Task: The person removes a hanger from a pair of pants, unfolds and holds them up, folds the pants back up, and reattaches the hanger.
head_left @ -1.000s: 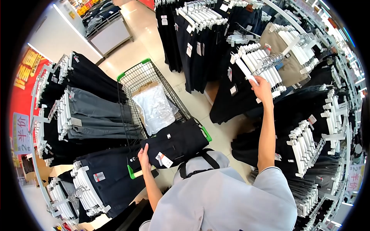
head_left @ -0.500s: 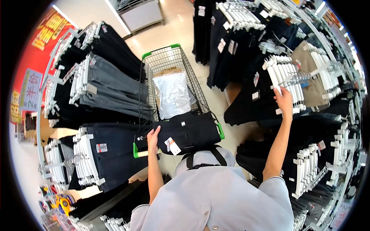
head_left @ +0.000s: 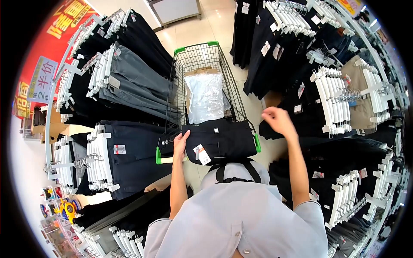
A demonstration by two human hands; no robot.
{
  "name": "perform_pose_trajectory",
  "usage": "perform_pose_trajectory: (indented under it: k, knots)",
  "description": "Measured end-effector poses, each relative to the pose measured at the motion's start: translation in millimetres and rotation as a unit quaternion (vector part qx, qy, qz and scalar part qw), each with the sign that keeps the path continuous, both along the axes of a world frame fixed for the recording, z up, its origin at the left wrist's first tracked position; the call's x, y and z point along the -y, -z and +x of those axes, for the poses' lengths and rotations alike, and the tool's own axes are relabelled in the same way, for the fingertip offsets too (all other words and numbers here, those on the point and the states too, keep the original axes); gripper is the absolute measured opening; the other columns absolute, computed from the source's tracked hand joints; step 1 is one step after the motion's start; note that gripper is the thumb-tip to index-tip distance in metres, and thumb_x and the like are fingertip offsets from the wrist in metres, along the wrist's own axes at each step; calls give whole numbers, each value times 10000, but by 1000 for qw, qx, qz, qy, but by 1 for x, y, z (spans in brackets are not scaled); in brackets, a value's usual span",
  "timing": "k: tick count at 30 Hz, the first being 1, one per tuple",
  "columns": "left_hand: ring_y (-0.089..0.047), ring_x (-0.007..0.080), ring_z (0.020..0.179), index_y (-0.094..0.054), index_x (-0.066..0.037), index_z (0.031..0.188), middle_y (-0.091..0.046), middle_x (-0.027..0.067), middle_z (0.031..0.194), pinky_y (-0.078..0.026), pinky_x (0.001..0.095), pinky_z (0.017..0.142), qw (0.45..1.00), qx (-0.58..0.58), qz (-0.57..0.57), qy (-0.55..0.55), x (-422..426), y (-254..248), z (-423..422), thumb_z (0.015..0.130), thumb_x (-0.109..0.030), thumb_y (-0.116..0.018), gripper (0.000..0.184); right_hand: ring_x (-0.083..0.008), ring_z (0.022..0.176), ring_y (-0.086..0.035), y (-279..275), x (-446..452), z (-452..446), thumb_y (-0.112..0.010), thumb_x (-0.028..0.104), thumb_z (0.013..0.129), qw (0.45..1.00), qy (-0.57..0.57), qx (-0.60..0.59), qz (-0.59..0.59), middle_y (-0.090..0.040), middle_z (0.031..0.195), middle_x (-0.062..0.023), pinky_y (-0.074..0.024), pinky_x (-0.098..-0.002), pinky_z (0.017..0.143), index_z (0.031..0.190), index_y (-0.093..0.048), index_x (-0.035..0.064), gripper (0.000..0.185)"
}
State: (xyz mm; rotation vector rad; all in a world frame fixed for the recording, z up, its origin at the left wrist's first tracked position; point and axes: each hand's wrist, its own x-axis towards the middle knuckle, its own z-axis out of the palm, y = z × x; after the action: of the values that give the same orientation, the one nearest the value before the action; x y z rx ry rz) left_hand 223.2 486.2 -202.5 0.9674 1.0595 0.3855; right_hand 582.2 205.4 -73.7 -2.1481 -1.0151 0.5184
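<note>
Folded black trousers [head_left: 230, 144] with a white paper tag [head_left: 202, 154] lie across the near end of a green-cornered wire shopping cart [head_left: 214, 43]. My left hand [head_left: 180, 144] grips their left edge, thumb on top and the other fingers partly hidden. To the right of the cart, my right hand [head_left: 278, 121] hangs in the air with its fingers curled in. I see nothing in it. Behind the trousers, a clear-and-white plastic bag [head_left: 204, 96] rests in the cart, with brown cardboard [head_left: 206, 70] showing at its far edge.
Racks flank the aisle. On the left hang grey trousers [head_left: 137, 79] and dark navy trousers [head_left: 140, 150]; on the right, black trousers [head_left: 297, 96] and beige trousers [head_left: 359, 81] on white hangers [head_left: 333, 101]. A white counter [head_left: 176, 10] stands beyond the cart.
My right hand has left the white hangers on the right rack and moved left toward the cart. My left hand stays on the folded trousers. The view has shifted slightly.
</note>
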Motion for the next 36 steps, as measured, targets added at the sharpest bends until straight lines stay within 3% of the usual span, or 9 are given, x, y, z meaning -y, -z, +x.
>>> perform_pose_trajectory:
  k: [4, 10, 12, 17, 23, 30, 32, 33, 36]
  knots:
    - [-713, 126, 856, -730, 1, 1096, -761, 77, 1022, -560, 248, 778, 999, 28, -18, 18, 2, -6, -1, 954, -205, -761, 252, -349, 1009, -736, 71, -40, -24, -781, 292, 888, 986, -39, -78, -139, -741, 1096, -243, -578, -408, 888, 1213, -665, -71, 501]
    - [-704, 129, 909, -699, 9, 1150, -755, 67, 1052, -548, 261, 861, 991, 131, 12, 23, 7, -2, -7, 969, -80, -717, 202, -327, 1134, -689, 120, -73, -31, -732, 444, 933, 977, -99, -116, -149, -692, 1238, -258, -532, -396, 980, 1251, -646, -74, 613]
    - [-698, 123, 910, -704, 9, 1144, -753, 57, 1052, -542, 262, 868, 988, 154, 2, 27, 5, 4, -14, 973, -30, -687, 176, -309, 1132, -676, 114, -80, -32, -644, 525, 979, 968, -54, -211, -124, -696, 1230, -232, -504, -373, 1010, 1265, -631, -82, 671]
    - [-683, 104, 890, -723, 6, 1105, -750, 35, 1030, -532, 250, 834, 977, 205, -2, 64, 4, 7, -24, 953, 15, -674, 160, -313, 1016, -691, 97, -92, -42, -469, 630, 1020, 975, 3, -153, -162, -739, 1001, -208, -499, -386, 936, 1026, -739, -23, 707]
    - [-671, 94, 842, -736, 19, 1066, -749, 18, 975, -520, 242, 789, 969, 230, -14, 92, 2, 9, -31, 909, 45, -673, 170, -380, 1008, -690, 111, -92, -58, -444, 639, 1021, 984, 57, -122, -116, -737, 996, -227, -495, -422, 946, 1029, -722, -36, 730]
    - [-670, 98, 804, -736, 26, 1037, -747, 22, 926, -524, 249, 756, 963, 245, -41, 103, -2, 6, -32, 899, 47, -672, 153, -352, 977, -700, 123, -100, -61, -465, 621, 1020, 979, 70, -142, -126, -731, 947, -227, -509, -407, 908, 991, -746, -17, 697]
    - [-673, 101, 813, -738, 20, 1055, -746, 27, 940, -526, 248, 754, 959, 258, -39, 113, -3, 4, -33, 898, 53, -670, 174, -263, 879, -693, 123, -102, -66, -501, 597, 1023, 977, 149, -120, -94, -710, 831, -186, -511, -361, 848, 922, -753, -18, 673]
    - [-673, 101, 813, -738, 20, 1055, -746, 27, 940, -526, 248, 754, 958, 257, -44, 117, -3, 2, -33, 898, 53, -670, 174, -222, 716, -644, 122, -101, -70, -539, 590, 1012, 977, 180, -89, -69, -624, 663, -159, -505, -369, 737, 808, -719, -26, 673]
    - [-675, 99, 832, -733, 16, 1077, -745, 35, 963, -528, 248, 763, 965, 241, -63, 82, -3, -1, -27, 903, 53, -677, 187, -186, 599, -557, 113, -100, -69, -568, 578, 1005, 971, 226, -55, -61, -518, 563, -134, -474, -375, 644, 717, -652, -42, 689]
